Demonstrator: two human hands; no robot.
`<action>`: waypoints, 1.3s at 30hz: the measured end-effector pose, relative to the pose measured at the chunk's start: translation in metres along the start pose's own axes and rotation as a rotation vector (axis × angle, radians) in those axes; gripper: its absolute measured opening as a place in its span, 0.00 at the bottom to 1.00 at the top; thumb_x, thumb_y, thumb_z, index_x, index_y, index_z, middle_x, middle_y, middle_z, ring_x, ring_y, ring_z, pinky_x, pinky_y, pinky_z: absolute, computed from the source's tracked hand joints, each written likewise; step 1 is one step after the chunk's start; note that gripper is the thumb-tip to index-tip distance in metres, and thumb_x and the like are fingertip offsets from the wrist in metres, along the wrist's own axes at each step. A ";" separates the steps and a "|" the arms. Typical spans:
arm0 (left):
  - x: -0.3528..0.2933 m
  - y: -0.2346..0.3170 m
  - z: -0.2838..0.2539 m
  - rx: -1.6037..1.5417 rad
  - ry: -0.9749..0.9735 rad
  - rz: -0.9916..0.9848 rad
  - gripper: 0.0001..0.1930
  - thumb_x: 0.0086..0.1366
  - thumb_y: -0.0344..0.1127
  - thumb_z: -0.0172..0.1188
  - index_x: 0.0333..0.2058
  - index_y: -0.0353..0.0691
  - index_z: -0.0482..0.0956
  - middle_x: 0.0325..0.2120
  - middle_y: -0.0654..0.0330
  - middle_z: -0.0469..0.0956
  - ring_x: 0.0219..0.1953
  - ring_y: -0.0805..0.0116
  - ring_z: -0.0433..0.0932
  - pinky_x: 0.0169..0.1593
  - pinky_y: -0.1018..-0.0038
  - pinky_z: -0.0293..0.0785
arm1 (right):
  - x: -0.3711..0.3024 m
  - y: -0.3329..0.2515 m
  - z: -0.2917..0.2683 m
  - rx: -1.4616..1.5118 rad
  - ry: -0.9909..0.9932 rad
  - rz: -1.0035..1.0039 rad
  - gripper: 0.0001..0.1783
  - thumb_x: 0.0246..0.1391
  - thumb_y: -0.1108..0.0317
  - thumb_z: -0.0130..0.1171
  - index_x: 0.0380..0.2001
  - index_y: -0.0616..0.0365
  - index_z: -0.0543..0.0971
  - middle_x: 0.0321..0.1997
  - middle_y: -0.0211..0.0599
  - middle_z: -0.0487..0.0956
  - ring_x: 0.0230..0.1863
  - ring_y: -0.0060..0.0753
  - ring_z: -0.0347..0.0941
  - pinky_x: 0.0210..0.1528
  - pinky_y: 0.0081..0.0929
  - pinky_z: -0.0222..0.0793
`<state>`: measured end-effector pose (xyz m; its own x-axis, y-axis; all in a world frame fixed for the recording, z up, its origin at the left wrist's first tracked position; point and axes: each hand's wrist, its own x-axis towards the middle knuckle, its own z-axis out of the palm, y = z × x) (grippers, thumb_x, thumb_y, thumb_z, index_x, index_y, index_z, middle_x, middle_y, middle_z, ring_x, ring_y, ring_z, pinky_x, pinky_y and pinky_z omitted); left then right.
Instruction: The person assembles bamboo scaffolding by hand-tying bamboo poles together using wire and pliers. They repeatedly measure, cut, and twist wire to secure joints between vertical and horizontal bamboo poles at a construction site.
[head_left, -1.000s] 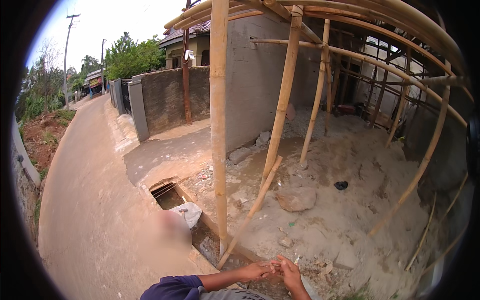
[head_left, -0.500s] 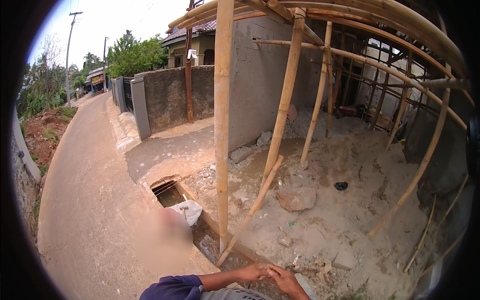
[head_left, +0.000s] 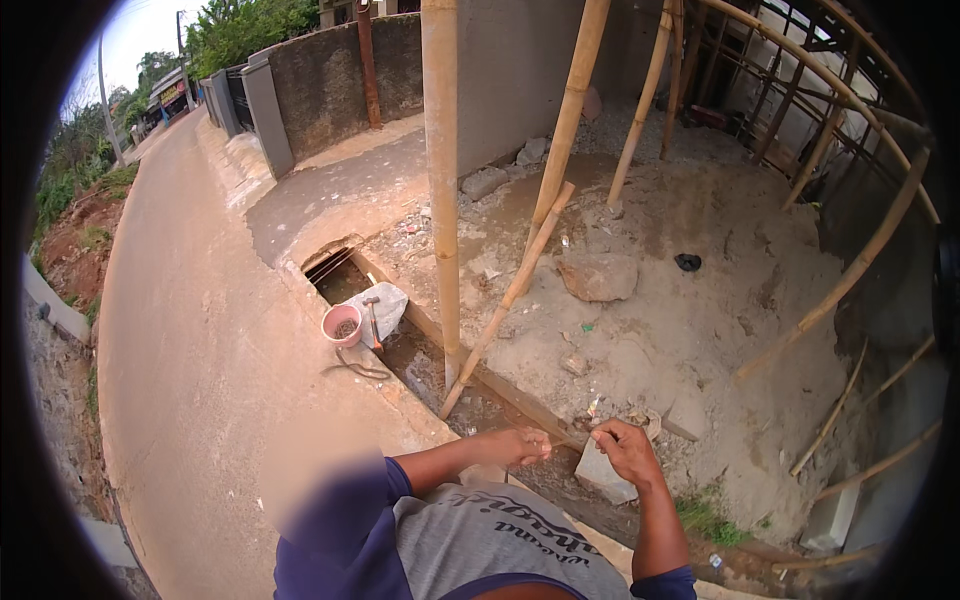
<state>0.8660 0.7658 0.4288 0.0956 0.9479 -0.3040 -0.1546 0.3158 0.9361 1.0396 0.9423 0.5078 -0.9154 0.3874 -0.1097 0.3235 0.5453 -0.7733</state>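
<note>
In front of my grey and dark blue shirt, both hands are raised over the drain channel [head_left: 480, 408]. My left hand [head_left: 524, 446] is closed, its fingertips pressed together and pointing right. My right hand [head_left: 628, 450] is bent inward with thumb and forefinger pinched. Whatever either pinch holds is too small to make out. A short gap separates the hands. Just below my right hand lies a pale flat slab [head_left: 603, 474]. Left of the hands, a slanting bamboo prop [head_left: 510, 300] comes down to the channel's edge beside an upright bamboo pole [head_left: 441, 190].
A pink bucket [head_left: 342, 325] with dark contents stands by the channel. Next to it a hammer [head_left: 374, 322] lies on a pale sack [head_left: 392, 303]. Sand [head_left: 720, 330] with a big stone [head_left: 598, 277] spreads right, among bamboo poles [head_left: 573, 110]. A paved road [head_left: 190, 300] runs along the left.
My hands, together before, have moved apart and stand higher in the picture. The view has tilted down, bringing the pink bucket and more of my shirt into sight.
</note>
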 end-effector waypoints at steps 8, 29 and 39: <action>-0.005 0.013 0.007 0.096 0.135 -0.057 0.18 0.68 0.49 0.49 0.32 0.40 0.76 0.18 0.68 0.65 0.22 0.76 0.63 0.28 0.76 0.62 | -0.006 0.004 0.008 -0.458 0.205 -0.298 0.02 0.52 0.68 0.59 0.29 0.52 0.79 0.27 0.36 0.78 0.32 0.40 0.74 0.38 0.37 0.61; 0.028 -0.034 0.023 0.684 0.353 0.269 0.15 0.69 0.46 0.48 0.36 0.40 0.76 0.28 0.45 0.76 0.34 0.41 0.75 0.36 0.54 0.69 | -0.025 0.012 -0.018 -0.414 0.044 0.062 0.10 0.58 0.64 0.52 0.28 0.58 0.77 0.27 0.53 0.77 0.32 0.55 0.75 0.33 0.45 0.69; 0.048 -0.063 0.012 0.241 0.165 0.294 0.16 0.70 0.45 0.45 0.41 0.37 0.74 0.32 0.50 0.76 0.39 0.54 0.76 0.43 0.62 0.69 | -0.064 0.014 -0.053 -0.489 0.110 0.164 0.07 0.57 0.69 0.57 0.32 0.63 0.77 0.24 0.43 0.74 0.25 0.34 0.68 0.37 0.34 0.67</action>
<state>0.8924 0.7905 0.3574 -0.0802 0.9965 -0.0233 0.0849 0.0301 0.9959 1.1156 0.9638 0.5371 -0.8209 0.5587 -0.1183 0.5589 0.7436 -0.3670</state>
